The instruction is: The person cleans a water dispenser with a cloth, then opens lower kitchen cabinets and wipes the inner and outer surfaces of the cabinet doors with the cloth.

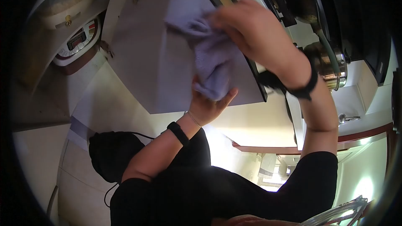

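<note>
So, the cloth (212,60) is bunched in front of the open door (146,50), near its dark edge, gripped by the half-curled left hand (208,108) and a blurred, seemingly closed right hand (247,23), probably so it can't slip. Pale stuff is kept in the clear bin (67,6); what's in the pot (341,75) can't be seen.

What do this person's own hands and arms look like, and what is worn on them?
The left hand and right hand are ungloved; short black sleeves leave the forearms bare. The left wrist wears a black watch-like band and, nearer the hand, a thin bracelet. The right wrist wears a black band with a pointed end.
</note>
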Motion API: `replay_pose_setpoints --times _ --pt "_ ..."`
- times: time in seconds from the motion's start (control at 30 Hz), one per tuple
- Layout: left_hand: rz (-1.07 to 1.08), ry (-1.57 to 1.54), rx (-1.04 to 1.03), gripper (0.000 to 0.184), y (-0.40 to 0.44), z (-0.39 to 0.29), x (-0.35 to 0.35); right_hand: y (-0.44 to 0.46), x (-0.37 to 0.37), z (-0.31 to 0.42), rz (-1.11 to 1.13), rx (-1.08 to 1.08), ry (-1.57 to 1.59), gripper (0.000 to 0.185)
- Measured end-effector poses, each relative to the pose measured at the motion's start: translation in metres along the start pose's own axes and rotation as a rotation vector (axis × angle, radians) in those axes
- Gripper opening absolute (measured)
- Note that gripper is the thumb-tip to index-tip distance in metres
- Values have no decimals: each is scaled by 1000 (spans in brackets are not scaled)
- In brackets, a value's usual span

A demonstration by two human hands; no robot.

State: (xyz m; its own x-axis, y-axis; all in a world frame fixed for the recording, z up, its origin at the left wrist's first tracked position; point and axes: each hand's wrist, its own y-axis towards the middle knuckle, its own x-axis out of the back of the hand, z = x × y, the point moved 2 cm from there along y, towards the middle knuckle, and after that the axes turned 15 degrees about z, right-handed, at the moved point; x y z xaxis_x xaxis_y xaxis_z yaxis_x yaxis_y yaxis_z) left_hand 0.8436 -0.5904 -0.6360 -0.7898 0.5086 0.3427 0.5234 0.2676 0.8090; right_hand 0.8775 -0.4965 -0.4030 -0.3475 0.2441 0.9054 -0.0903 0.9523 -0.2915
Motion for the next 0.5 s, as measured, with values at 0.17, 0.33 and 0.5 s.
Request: replay_pose_setpoints --times 0.17,0.33,0.5 --pt "128 15 72 45 7 3 -2 -97 -9 47 256 -283 69 20" --pt "99 207 83 58 12 -3 -4 -95 -6 48 222 -280 105 16" --pt "331 -468 264 55 12 0 1 12 5 -5 46 -27 -49 18"
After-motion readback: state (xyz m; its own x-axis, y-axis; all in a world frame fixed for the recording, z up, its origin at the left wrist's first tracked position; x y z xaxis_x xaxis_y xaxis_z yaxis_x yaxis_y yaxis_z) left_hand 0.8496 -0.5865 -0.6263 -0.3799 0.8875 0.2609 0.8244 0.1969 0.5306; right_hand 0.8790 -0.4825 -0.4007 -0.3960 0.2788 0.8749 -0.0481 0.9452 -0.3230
